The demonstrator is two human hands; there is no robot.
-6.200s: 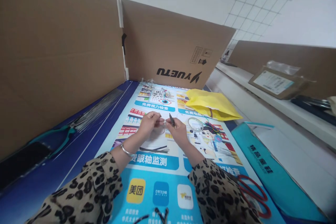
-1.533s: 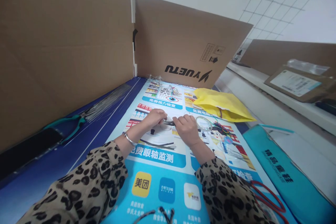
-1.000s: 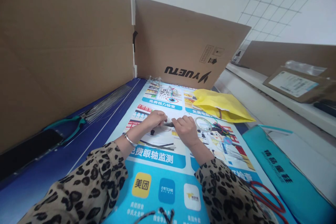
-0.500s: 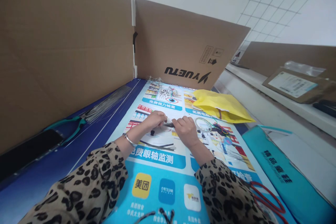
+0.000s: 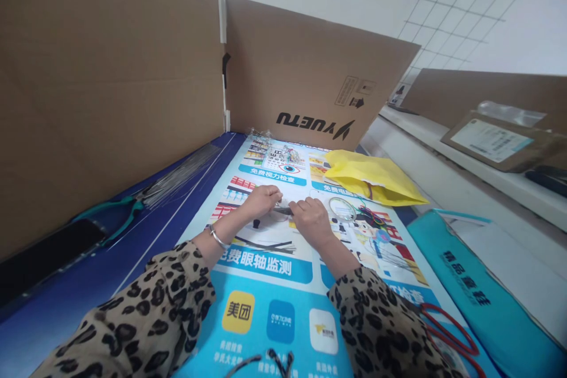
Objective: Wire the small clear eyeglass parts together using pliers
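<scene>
My left hand, a silver bangle at its wrist, has its thumb and finger pinched together. What they hold, if anything, is too small to make out. Just to the right, my right hand is closed round a thin dark pointed piece, whose kind I cannot tell. Its tip points left and lies just below my left fingertips. Beneath the hands, several dark strips lie on the printed sheet.
A yellow pouch, a clear tape roll and coloured cords are beyond my right hand. Teal-handled pliers and a bundle of thin wires lie left. Cardboard panels stand behind; a teal box sits right.
Both hands stay almost in place, with only a slight shift of the fingers around the dark piece. The whole view has moved a little.
</scene>
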